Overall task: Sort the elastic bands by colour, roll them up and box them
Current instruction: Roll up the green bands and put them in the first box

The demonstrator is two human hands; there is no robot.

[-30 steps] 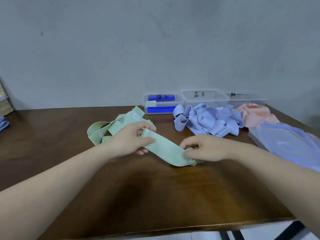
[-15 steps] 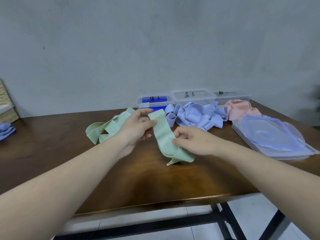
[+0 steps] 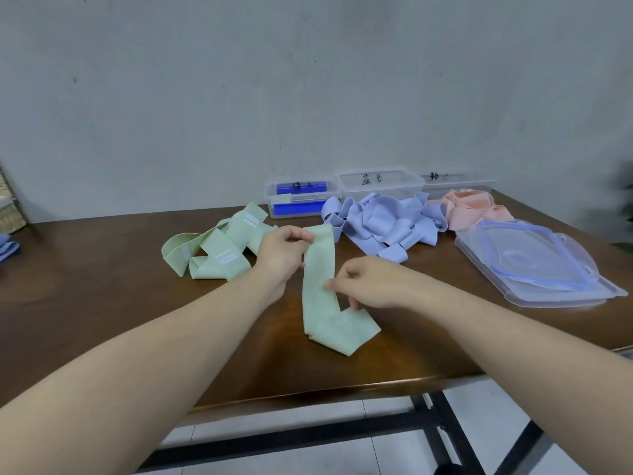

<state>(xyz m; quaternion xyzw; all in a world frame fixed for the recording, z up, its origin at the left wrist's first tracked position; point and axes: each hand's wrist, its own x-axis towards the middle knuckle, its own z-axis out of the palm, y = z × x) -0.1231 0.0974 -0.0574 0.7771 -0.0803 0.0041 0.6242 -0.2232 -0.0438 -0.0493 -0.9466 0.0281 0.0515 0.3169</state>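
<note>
1. Since half a second ago the green band (image 3: 320,289) has been drawn out longer between the hands: the left hand (image 3: 282,253) stays high at its far end, while the right hand (image 3: 364,286) has shifted along the strip toward the near side, and more of the band's lower fold now lies flat on the table (image 3: 102,303).
2. The left forearm reaches in from the lower left, wrist bent slightly inward. Thumb and fingertips pinch the upper end of the green band, with the other fingers curled behind it.
3. The right forearm comes in from the lower right, roughly level with the table. Its thumb and forefinger pinch the right edge of the band about halfway down; the remaining fingers curl under, near the folded tail.
4. The green band runs from the left hand's grip down toward the near edge, where it doubles back to the right and rests on the wood.
5. Behind the left hand lies the pile of green bands (image 3: 212,250), touching the table.
6. Farther right sit the heap of lilac bands (image 3: 380,221) and, beside it, the pink bands (image 3: 469,209).
7. Three clear boxes (image 3: 380,183) stand in a row against the wall, behind the heaps.
8. Clear lids (image 3: 534,265) lie stacked at the right of the table.
</note>
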